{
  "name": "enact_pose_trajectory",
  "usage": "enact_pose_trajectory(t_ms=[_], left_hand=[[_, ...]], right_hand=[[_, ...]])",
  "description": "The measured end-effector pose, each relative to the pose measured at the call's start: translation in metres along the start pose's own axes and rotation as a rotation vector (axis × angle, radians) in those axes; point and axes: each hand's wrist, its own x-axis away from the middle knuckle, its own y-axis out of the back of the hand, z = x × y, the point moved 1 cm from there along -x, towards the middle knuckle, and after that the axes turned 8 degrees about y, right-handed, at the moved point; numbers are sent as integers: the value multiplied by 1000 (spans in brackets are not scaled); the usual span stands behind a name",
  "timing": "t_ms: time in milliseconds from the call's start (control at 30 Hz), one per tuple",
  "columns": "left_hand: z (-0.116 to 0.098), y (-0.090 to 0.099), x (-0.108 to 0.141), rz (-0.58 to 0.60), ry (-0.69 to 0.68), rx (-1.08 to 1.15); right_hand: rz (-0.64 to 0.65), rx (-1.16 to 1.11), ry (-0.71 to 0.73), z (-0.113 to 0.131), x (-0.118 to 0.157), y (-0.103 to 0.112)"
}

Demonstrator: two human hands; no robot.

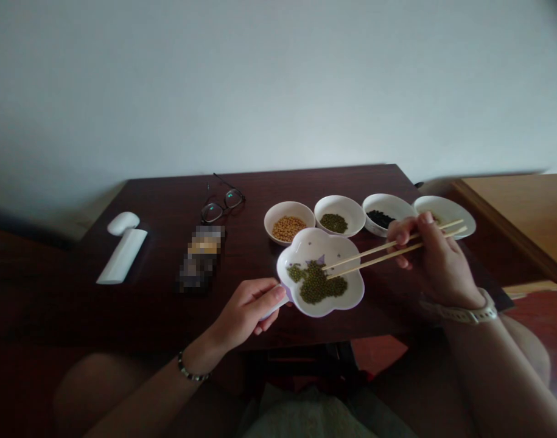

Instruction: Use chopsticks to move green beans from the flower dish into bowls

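My left hand (252,304) is closed on the handle of a white flower-shaped dish (321,274). Green beans (317,285) lie in the dish, mostly toward its lower side. In my right hand (436,258) is a pair of wooden chopsticks (383,251), their tips among the beans. Behind the dish stand white bowls: one with yellow beans (288,229), one with green beans (333,222), one with black beans (380,218). A white dish (461,210) at the right end is partly hidden by my right hand.
On the dark table (168,201), black-framed glasses (223,205) lie behind a blurred-out object (200,258). A white case (122,257) and a rounded white object (123,223) are at the left. A wooden surface (525,207) is at the right, a pale wall behind.
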Motion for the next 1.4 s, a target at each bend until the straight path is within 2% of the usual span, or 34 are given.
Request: enact_pose_trajectory(t_ms=[433,700,1167,1400], left_hand=[[-3,-1,0,23,16,-26],[-4,-9,-1,-10,31,-58],[-7,-14,-2,-25,40,-67],[-8,-17,-2,-27,37,-72]], right_hand=[[-38,78,8,3,3,-1],[26,134,-95,-4,9,3],[-13,61,-92,-14,11,3],[18,60,-138,-19,13,5]])
